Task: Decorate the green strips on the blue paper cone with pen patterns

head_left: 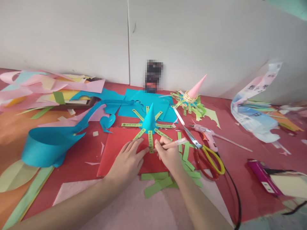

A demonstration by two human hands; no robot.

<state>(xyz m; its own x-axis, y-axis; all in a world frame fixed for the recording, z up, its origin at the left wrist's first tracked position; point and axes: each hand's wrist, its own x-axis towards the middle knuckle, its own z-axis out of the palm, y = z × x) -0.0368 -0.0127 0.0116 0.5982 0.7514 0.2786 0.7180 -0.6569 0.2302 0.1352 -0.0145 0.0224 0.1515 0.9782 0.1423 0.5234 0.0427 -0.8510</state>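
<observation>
A blue paper cone (149, 119) stands on red paper, with several green paper strips (131, 125) fanned around its base. The strips carry dark drawn marks. My right hand (166, 155) is closed around a pale pinkish pen (174, 143), its writing end low beside the front strip (150, 140). Flat on the red paper (112, 150) lies my left hand (128, 158), fingers stretched out, the thumb reaching the front strip's left edge. Loose green strips (157, 183) lie below and right of my hands.
Right of my hands are yellow-handled scissors (211, 158), a pink glue gun (207, 135) with a cord, and a purple power strip (263, 177). Behind stands a pink cone piece (195, 89). To the left are a curled blue paper band (45, 145) and heaped paper scraps (48, 84).
</observation>
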